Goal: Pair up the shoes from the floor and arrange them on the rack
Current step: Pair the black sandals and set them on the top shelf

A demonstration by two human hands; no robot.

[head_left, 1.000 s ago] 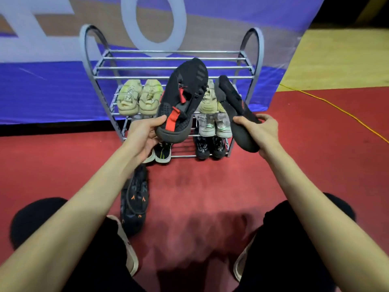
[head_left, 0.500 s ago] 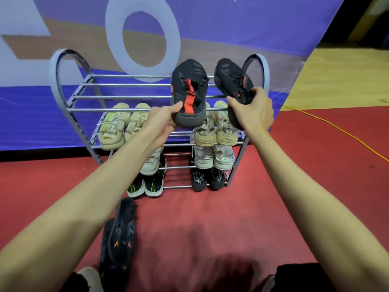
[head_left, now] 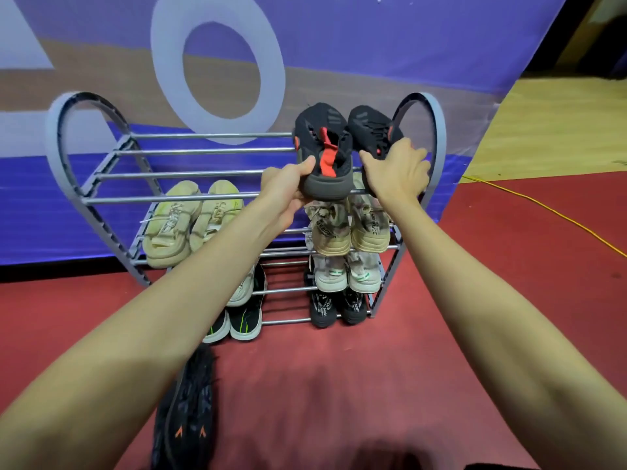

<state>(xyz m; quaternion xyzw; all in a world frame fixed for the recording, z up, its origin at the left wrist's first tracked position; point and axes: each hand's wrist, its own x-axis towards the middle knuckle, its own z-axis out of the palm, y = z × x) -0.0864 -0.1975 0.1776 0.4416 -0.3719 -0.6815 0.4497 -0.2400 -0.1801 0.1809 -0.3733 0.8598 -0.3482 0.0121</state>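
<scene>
My left hand grips the heel of a black shoe with a red tongue strap, which rests on the right part of the top shelf of the grey metal rack. Right beside it, my right hand holds the matching black shoe by its heel, toe pointing to the wall. A beige pair and another beige pair sit on the second shelf. One dark shoe with orange marks lies on the red floor under my left arm.
Lower shelves hold a white and green pair, a black pair and black shoes with green stripes. A purple banner hangs behind the rack. A yellow cable crosses the red floor at the right.
Both hands have carried the two black shoes up from in front of the rack to its top shelf. They now stand side by side at the right end.
</scene>
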